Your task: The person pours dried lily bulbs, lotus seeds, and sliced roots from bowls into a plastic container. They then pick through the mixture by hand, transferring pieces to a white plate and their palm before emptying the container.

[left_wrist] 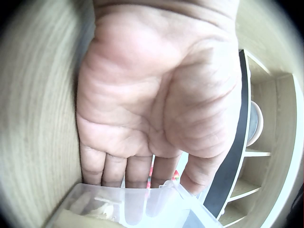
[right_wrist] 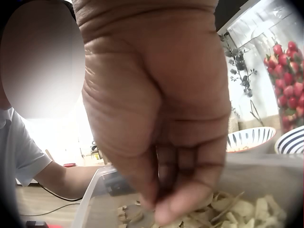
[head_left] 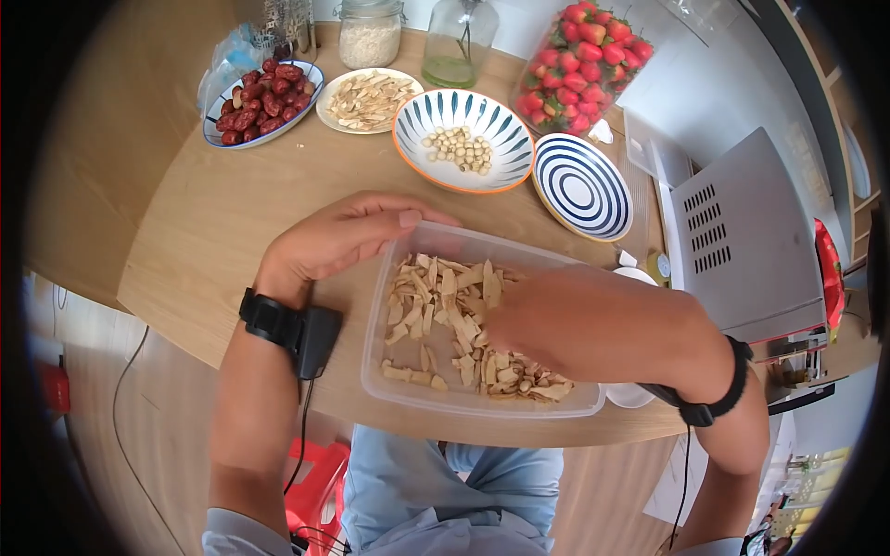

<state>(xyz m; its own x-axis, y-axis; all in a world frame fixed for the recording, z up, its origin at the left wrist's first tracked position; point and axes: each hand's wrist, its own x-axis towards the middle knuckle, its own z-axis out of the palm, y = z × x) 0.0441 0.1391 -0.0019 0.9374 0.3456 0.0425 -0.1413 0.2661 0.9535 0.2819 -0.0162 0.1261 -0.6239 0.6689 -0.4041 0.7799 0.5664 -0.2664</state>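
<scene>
A clear plastic box (head_left: 373,357) stands near the table's front edge with many pale dried slices (head_left: 445,292) in it. My left hand (head_left: 343,232) holds its far left corner. The thumb lies at the rim, and the fingers run along the outside of the wall, partly showing through it in the left wrist view. My right hand (head_left: 547,320), blurred in the head view, reaches down into the box. In the right wrist view its thumb and forefinger tips come together close over the slices (right_wrist: 237,209); I cannot tell whether a slice is between them.
Along the back are red dates (head_left: 264,102) in a dish, a plate of pale slices (head_left: 371,97), a bowl (head_left: 413,139) of round cream seeds, a blue-ringed plate (head_left: 582,190) and a strawberry container (head_left: 584,69). A grey vented panel (head_left: 742,232) stands at right.
</scene>
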